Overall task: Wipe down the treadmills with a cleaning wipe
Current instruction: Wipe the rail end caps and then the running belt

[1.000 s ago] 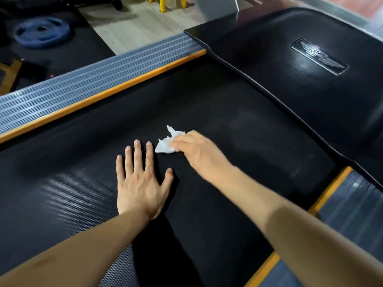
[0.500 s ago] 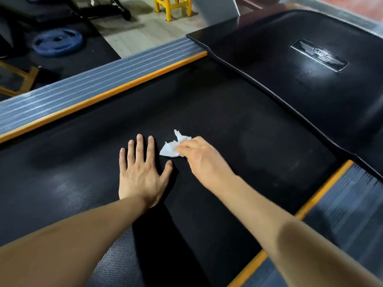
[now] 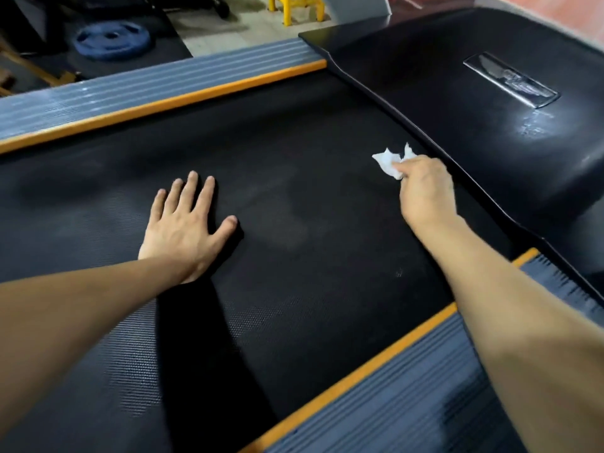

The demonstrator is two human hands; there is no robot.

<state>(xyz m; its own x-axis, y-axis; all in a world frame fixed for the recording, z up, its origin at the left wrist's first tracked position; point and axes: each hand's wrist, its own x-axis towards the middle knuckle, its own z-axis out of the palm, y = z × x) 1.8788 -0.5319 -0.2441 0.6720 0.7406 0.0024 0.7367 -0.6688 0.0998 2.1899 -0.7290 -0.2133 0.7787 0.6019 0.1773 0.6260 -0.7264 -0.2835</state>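
Black treadmill belt (image 3: 294, 142): right hand (image 3: 425, 194) pinches wipe (image 3: 389, 163) beside motor cover edge (image 3: 434, 152).

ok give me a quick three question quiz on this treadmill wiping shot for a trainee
1. True or false: the left hand holds the wipe.
2. Where does the wipe sit on the belt: A) near the motor cover B) beside the left hand C) on the side rail?
3. How do the left hand's fingers lie?

Key: 1 false, the right hand pinches it; 2 A; 3 straight and flat on the belt.
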